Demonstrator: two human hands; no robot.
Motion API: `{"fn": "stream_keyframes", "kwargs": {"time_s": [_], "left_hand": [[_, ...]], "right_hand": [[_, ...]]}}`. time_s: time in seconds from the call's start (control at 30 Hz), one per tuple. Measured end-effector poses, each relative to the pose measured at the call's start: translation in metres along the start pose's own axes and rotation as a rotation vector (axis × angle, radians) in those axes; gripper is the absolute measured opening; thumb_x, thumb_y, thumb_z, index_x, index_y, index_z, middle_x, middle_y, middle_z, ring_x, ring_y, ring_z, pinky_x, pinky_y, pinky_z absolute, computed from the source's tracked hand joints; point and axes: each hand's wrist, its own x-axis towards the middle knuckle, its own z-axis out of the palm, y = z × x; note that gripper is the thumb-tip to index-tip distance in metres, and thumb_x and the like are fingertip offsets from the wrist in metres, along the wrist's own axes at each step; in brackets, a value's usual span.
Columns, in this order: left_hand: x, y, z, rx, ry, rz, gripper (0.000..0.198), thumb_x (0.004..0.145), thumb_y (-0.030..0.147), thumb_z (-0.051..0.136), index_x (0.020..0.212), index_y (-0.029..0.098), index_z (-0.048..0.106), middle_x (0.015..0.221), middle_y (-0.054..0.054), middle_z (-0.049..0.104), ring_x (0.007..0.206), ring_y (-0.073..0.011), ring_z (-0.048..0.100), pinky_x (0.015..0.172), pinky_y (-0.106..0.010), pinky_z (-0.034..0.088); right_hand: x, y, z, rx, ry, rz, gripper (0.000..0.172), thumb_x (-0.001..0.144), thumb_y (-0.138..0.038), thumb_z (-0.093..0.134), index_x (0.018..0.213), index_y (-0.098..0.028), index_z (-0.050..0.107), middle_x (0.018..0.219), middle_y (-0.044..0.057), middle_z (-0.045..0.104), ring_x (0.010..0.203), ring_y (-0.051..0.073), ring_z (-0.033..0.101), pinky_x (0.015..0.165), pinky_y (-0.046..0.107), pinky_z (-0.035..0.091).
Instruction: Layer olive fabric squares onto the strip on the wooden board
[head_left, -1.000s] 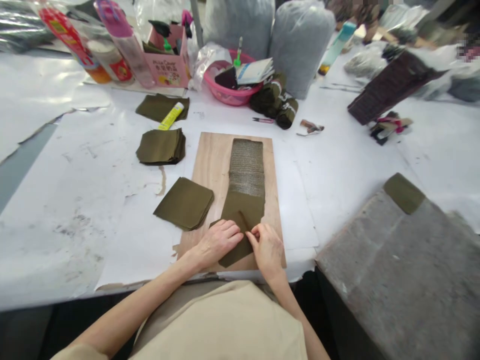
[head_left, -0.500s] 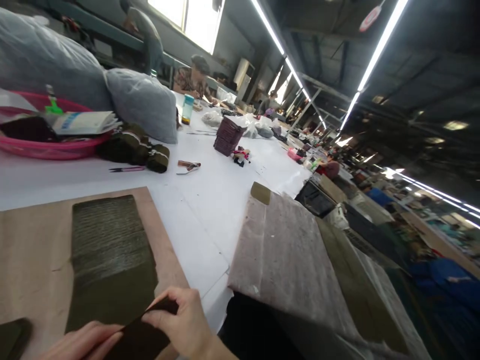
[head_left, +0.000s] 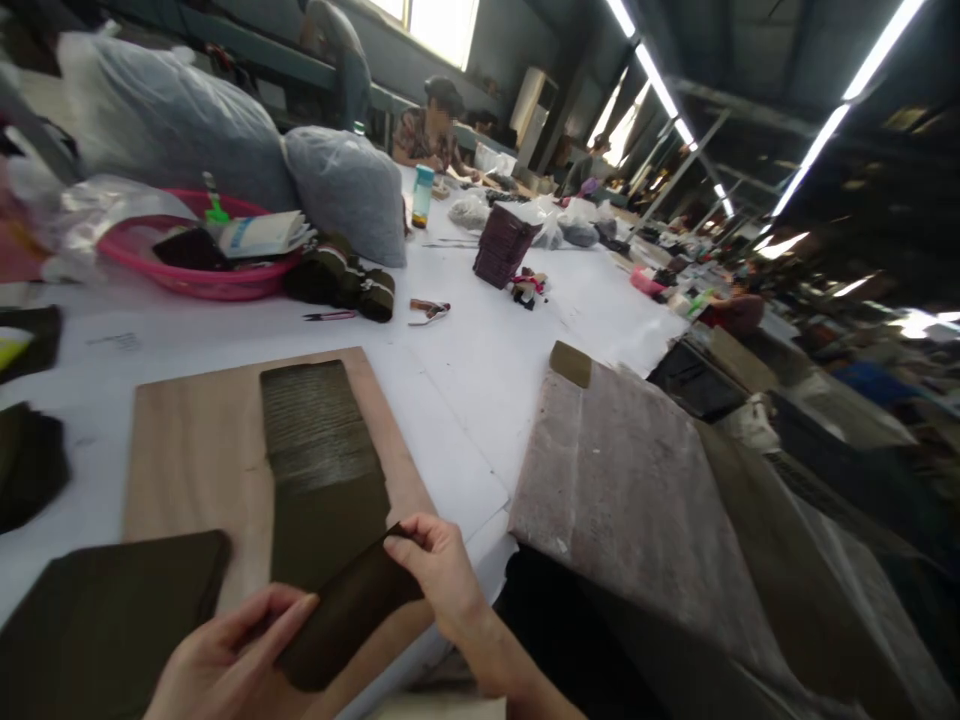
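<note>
Between my two hands a dark olive fabric piece (head_left: 349, 615) is stretched at the near edge of a wooden board (head_left: 199, 450). My left hand (head_left: 232, 645) pinches its left end between thumb and fingers. My right hand (head_left: 442, 570) pinches the upper right corner the same way. Beneath and beyond it, overlapping olive fabric pieces (head_left: 322, 430) lie fanned in a stepped row on the board, their edges showing as fine lines. To the left of my left hand is a thick olive stack (head_left: 120, 610), partly on the board.
A pink basket (head_left: 225, 285) holds a phone and papers. Near it are olive bundles (head_left: 375, 295), thread snips (head_left: 429, 312) and a dark maroon stack (head_left: 502, 245). Grey-filled bags (head_left: 349, 195) stand behind. On the right is a brownish covered surface (head_left: 630, 480). A person (head_left: 431, 130) sits across the table.
The view has swung left and down, so the scene sits further right and more of the left table shows. Both hands keep their pinch, and more of the held fabric is visible between them.
</note>
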Motion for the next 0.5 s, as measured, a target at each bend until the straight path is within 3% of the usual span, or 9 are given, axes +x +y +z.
{"fn": "stream_keyframes", "kwargs": {"time_s": [0.17, 0.3, 0.5], "left_hand": [[-0.01, 0.021, -0.004, -0.198, -0.016, -0.155, 0.043, 0.081, 0.058, 0.062, 0.067, 0.017, 0.064, 0.062, 0.001, 0.057, 0.06, -0.0131, 0.051, 0.055, -0.02, 0.041], [-0.015, 0.017, -0.005, -0.312, -0.032, -0.201, 0.038, 0.085, 0.051, 0.061, 0.072, 0.016, 0.061, 0.065, 0.002, 0.053, 0.062, -0.0109, 0.046, 0.057, -0.019, 0.037], [-0.019, 0.013, -0.005, -0.371, -0.048, -0.214, 0.036, 0.087, 0.049, 0.061, 0.077, 0.014, 0.062, 0.069, 0.001, 0.054, 0.064, -0.0104, 0.046, 0.059, -0.019, 0.037]], "right_hand": [[0.001, 0.003, 0.002, 0.034, -0.021, 0.022, 0.036, 0.065, -0.046, 0.082, 0.076, -0.017, 0.062, 0.066, -0.005, 0.063, 0.06, 0.008, 0.052, 0.06, 0.021, 0.041], [0.002, 0.004, 0.002, 0.049, -0.063, 0.056, 0.035, 0.066, -0.044, 0.082, 0.078, -0.017, 0.063, 0.071, -0.003, 0.066, 0.065, 0.01, 0.056, 0.066, 0.023, 0.044], [0.003, 0.006, 0.0, 0.058, -0.062, 0.075, 0.032, 0.067, -0.041, 0.082, 0.079, -0.018, 0.064, 0.072, -0.003, 0.066, 0.065, 0.01, 0.056, 0.063, 0.022, 0.042]]}}
